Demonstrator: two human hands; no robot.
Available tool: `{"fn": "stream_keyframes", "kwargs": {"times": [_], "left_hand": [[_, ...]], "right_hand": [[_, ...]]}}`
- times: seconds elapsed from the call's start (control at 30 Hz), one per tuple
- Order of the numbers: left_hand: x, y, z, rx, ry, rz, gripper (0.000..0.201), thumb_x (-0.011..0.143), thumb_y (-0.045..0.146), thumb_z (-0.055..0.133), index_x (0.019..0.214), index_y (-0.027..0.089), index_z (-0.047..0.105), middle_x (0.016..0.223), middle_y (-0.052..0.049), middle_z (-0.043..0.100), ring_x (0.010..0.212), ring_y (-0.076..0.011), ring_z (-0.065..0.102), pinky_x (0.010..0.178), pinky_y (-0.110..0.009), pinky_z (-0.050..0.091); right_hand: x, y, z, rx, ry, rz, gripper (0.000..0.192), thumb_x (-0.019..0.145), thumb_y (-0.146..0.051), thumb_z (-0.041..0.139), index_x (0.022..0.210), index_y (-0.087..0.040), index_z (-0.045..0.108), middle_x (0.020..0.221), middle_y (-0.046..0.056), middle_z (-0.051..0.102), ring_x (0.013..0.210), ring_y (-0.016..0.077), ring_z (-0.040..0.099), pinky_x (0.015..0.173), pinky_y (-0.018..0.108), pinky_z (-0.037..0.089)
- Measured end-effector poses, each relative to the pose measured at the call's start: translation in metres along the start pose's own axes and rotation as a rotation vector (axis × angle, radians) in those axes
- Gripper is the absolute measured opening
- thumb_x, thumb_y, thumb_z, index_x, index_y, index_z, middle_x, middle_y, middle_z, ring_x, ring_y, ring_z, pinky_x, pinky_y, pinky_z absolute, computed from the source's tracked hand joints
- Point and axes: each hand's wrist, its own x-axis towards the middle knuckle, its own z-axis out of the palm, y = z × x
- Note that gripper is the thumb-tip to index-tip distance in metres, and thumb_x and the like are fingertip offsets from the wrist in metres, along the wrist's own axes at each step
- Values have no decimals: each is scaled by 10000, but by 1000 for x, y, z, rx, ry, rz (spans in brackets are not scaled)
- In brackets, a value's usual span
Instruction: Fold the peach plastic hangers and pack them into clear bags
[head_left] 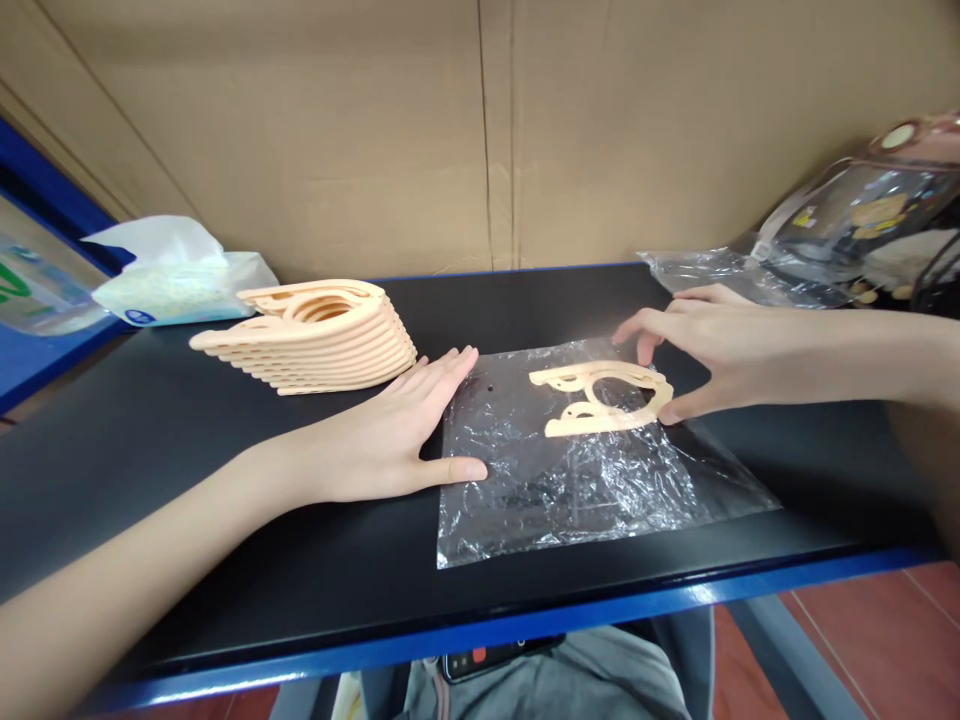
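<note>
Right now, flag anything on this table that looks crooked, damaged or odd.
Nothing is damaged or spilled. The clear plastic bag is heavily crinkled and lies slightly askew to the table edge. The stack of peach cutouts fans sideways rather than sitting square.

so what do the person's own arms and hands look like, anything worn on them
Both arms are bare as far as the picture shows: no sleeves, gloves, watch or rings visible on the left hand or the right hand. Fingernails look short and unpainted. Grey clothing shows below the table edge.
</note>
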Motion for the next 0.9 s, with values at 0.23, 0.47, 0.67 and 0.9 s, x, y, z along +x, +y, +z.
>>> {"fn": "stream_keyframes", "kwargs": {"times": [0.23,0.47,0.67,0.9], "left_hand": [[1,0,0,-1,15,7,1024,852,692,482,1557,141,-16,1603,-178,98,1463,-357,169,1160,-523,277],[2,6,-4,-1,-26,-28,1033,852,724,443,1556,127,-20,1604,-184,67,1471,-347,141,1174,-512,247],[2,6,-4,-3,-24,-29,1032,848,728,442,1557,131,-13,1604,-184,84,1467,-349,161,1175,-506,253],[1,6,-3,-5,-7,-10,1003,865,702,451,1558,151,-21,1607,-167,79,1470,-341,164,1178,-513,241]], "right_hand": [[12,-30,3,86,-50,-61,586,750,-637,632,1199,-271,539,1040,33,698,1088,325,559,989,512,330],[13,-29,5,118,-58,-83,564,805,-587,602,1262,-275,496,1058,38,701,1099,307,574,986,489,326],[16,-34,7,150,-34,-22,574,803,-595,592,1255,-255,496,984,39,710,1089,322,577,943,479,375],[23,-34,15,126,7,-45,569,788,-565,636,1231,-236,496,918,16,716,957,269,627,948,446,373]]}}
